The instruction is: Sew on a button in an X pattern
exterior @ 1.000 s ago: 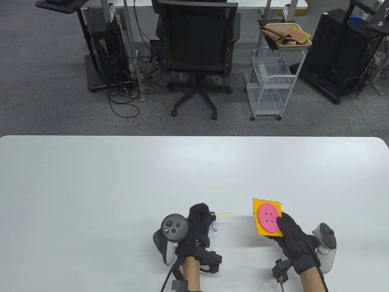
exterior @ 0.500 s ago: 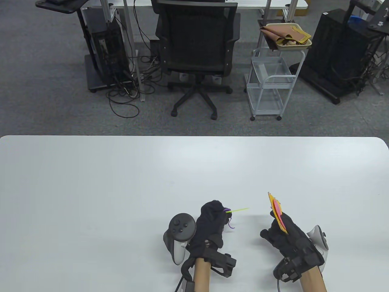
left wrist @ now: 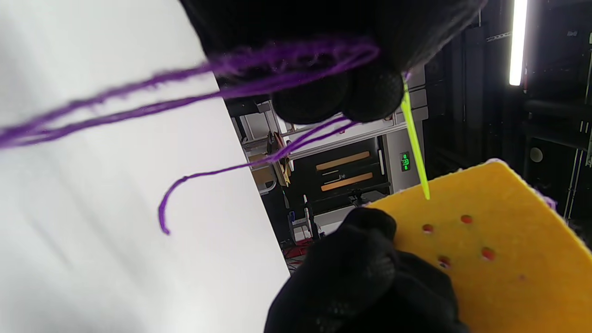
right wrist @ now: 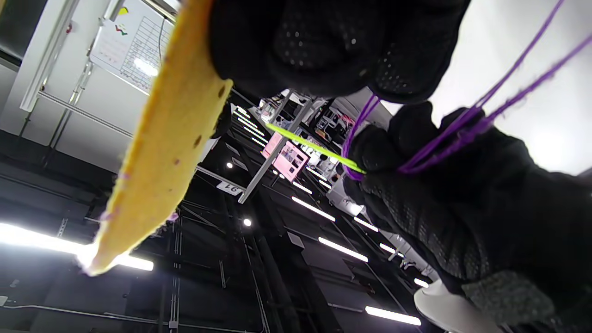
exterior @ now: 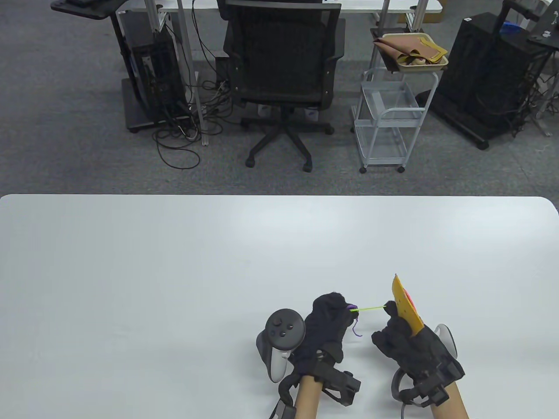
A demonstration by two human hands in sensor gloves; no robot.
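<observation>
Now my left hand pinches the needle against the yellow felt gripped by my right hand. Missing a hole, it could skid or tangle the purple thread.

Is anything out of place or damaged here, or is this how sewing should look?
Nothing stands out. The right hand holds the yellow felt square tilted up off the table, its back facing the green needle pinched by the left hand. Purple thread trails loose, untangled.
</observation>
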